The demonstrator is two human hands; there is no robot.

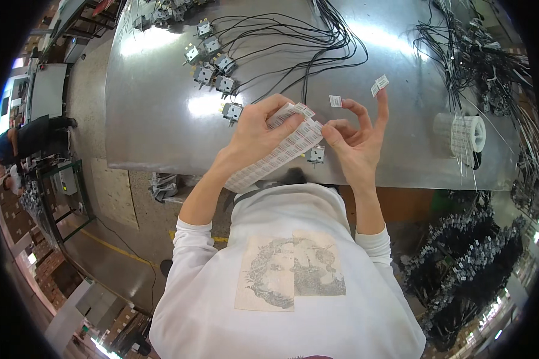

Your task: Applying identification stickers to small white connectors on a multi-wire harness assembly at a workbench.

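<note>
My left hand [260,128] grips a folded strip of white labels [281,146] with small print; its lower end hangs down toward my waist. At the strip's right edge, the thumb and forefinger of my right hand [359,140] pinch together on a label there. The other fingers are raised. One loose label [335,102] sticks to a fingertip, and a small pair of labels [379,85] sits on another fingertip. Just below the pinch, a small grey switch-like part [317,155] lies on the metal table [161,134].
Several grey parts [203,75] with black cables [305,36] lie on the table's far side. A white label roll [470,133] stands at the right, beside a heap of cables [491,72]. Bundled black cables [461,263] hang below right. Another person [27,137] is far left.
</note>
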